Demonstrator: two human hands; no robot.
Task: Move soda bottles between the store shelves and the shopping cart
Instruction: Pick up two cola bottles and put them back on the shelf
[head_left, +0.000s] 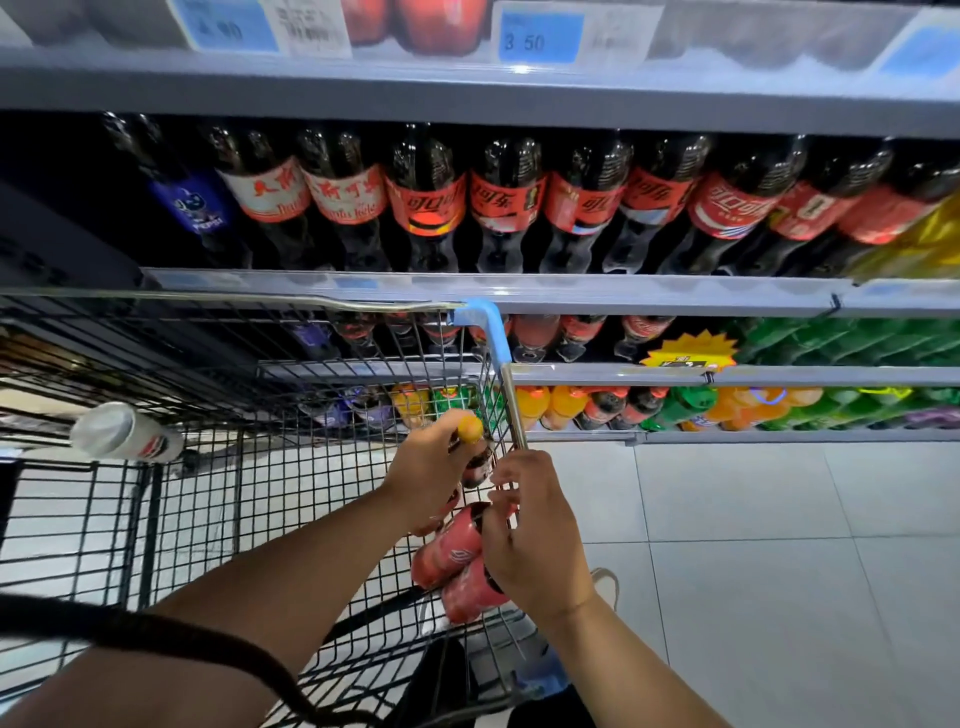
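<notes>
left grip (431, 467) clasps a bottle (469, 429) by its neck in the cart (311, 300), seemingly lifting it out. right grip (530, 525) is curled, its hold unclear. next, the bottle must clear the rim.

This is a shop: the drinks aisle of a supermarket. Grey shelves (519, 104) run across the view from 9 to 3 o'clock in several tiers. At 12 o'clock a long row of cola bottles (426, 202) stands label beside label, with more rows on the tiers below. Toward 3 o'clock the lower tiers hold green bottles (841, 338) and orange bottles (561, 405). Price tags (540, 39) sit on the top shelf edge at 12 o'clock; one reads 3 50. A yellow starburst sign (688, 353) hangs from a shelf edge at 2 o'clock. A wire cart (260, 300) fills 9 to 6 o'clock, over pale floor tiles (753, 545) at 4 o'clock.
</notes>
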